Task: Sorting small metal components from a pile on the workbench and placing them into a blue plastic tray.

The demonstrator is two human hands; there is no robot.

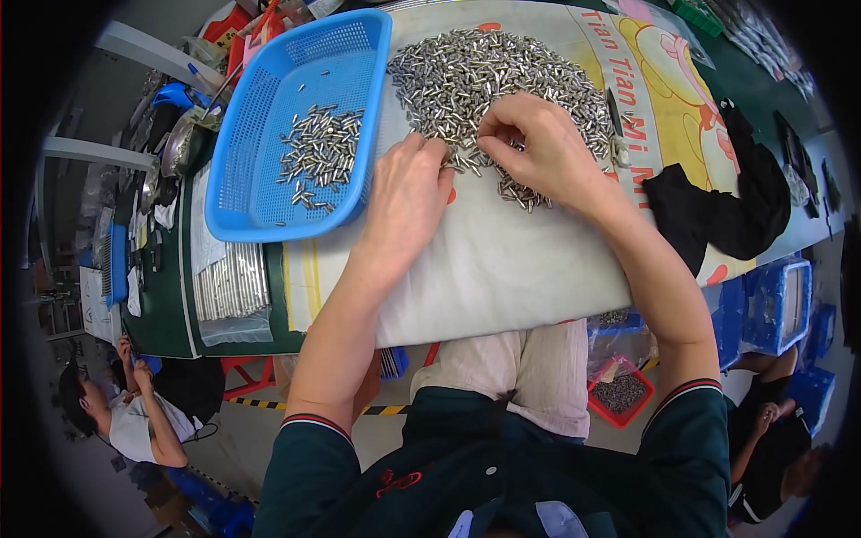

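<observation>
A large heap of small silvery metal pins [502,67] is spread over the cloth-covered table in front of me. At its near left edge is my left hand [408,193], fingers curled and closed beside a few loose pins; whatever it holds is hidden. My right hand [547,152] reaches over the near part of the heap, thumb and forefinger drawn together in a pinch, and anything between them is too small to make out. Left of my left hand stands a blue perforated plastic basket [256,193] with a smaller batch of the same pins [321,148] inside.
A black cloth [708,211] lies at the right. Bagged metal rods [231,285] are by the left front edge. Under the table at right are a red bin [628,408] and blue crates [780,305]. One person [134,412] sits at left, another [771,430] at right.
</observation>
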